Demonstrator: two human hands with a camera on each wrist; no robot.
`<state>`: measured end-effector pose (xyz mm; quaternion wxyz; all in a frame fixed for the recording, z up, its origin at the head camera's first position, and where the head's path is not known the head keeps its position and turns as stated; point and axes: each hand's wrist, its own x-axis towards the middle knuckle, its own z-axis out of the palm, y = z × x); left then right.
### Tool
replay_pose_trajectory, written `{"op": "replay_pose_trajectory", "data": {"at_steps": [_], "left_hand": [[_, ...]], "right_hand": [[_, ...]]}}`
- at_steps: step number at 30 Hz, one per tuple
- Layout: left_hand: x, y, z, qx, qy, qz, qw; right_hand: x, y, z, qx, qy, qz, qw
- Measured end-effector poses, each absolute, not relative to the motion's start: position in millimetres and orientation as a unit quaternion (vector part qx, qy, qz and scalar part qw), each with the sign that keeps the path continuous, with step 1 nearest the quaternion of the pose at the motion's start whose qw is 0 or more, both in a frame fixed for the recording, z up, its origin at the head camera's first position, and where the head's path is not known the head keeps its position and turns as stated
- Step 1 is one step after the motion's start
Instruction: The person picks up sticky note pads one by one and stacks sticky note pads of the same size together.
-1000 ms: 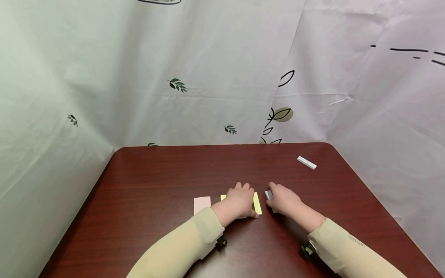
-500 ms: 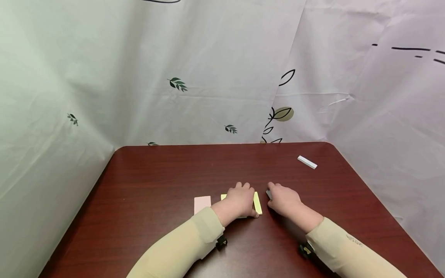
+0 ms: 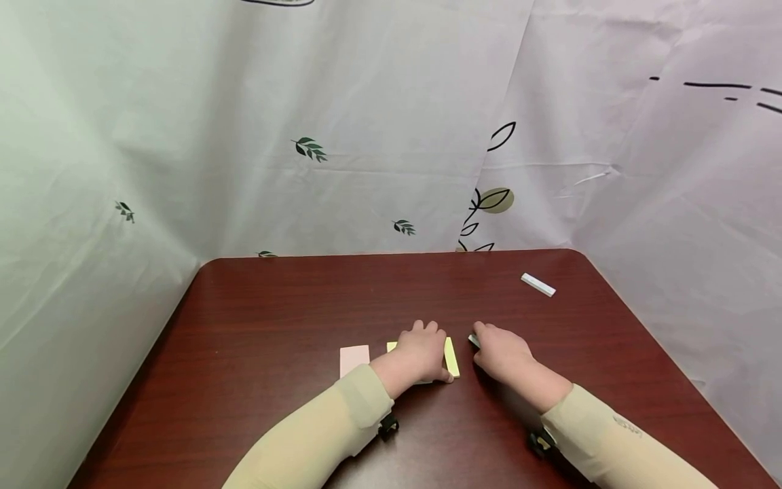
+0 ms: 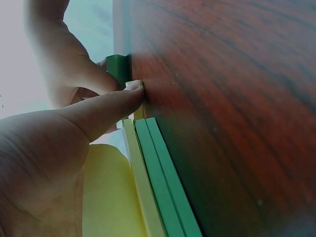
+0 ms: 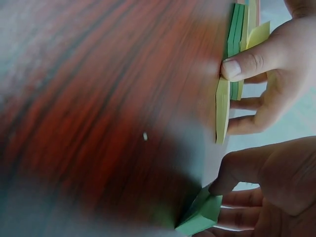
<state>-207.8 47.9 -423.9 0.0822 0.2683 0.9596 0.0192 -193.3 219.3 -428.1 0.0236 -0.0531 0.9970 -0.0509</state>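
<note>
My left hand (image 3: 417, 356) lies over a stack of sticky-note pads, gripping it from above with thumb at the near side and fingers at the far side. The stack has green pads (image 4: 160, 182) at the bottom and a yellow sheet (image 4: 106, 192) above. A narrow yellow pad (image 3: 451, 358) rests on the table just right of that hand, its end by the thumb. My right hand (image 3: 502, 353) pinches a small green sticky-note pad (image 5: 202, 215) between thumb and fingers, low over the table and mostly hidden in the head view.
A pink pad (image 3: 354, 360) lies left of the left hand, partly behind the sleeve. At the back right of the brown table (image 3: 275, 305) is a thin white bar (image 3: 538, 284). White patterned cloth (image 3: 366, 136) hangs behind and along both sides.
The right hand has shifted very slightly and its green pad has turned inward, so only the far end shows in the head view. The left hand and its pads stay in place.
</note>
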Motion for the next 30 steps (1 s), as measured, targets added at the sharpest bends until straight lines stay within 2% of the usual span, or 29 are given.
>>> {"op": "replay_pose_trajectory", "data": {"at_steps": [20, 26, 30], "left_hand": [[-208.7, 47.6, -423.8, 0.267, 0.96, 0.013, 0.084], [-208.0, 47.1, -423.1, 0.265, 0.96, 0.015, 0.087], [-207.3, 47.2, -422.1, 0.265, 0.96, 0.015, 0.091]], "right_hand": [[-200.3, 230.8, -430.6, -0.057, 0.995, -0.074, 0.025], [-203.1, 235.1, -431.9, -0.056, 0.989, -0.13, 0.048], [-203.4, 237.6, -432.6, -0.035, 0.967, -0.236, 0.093]]}}
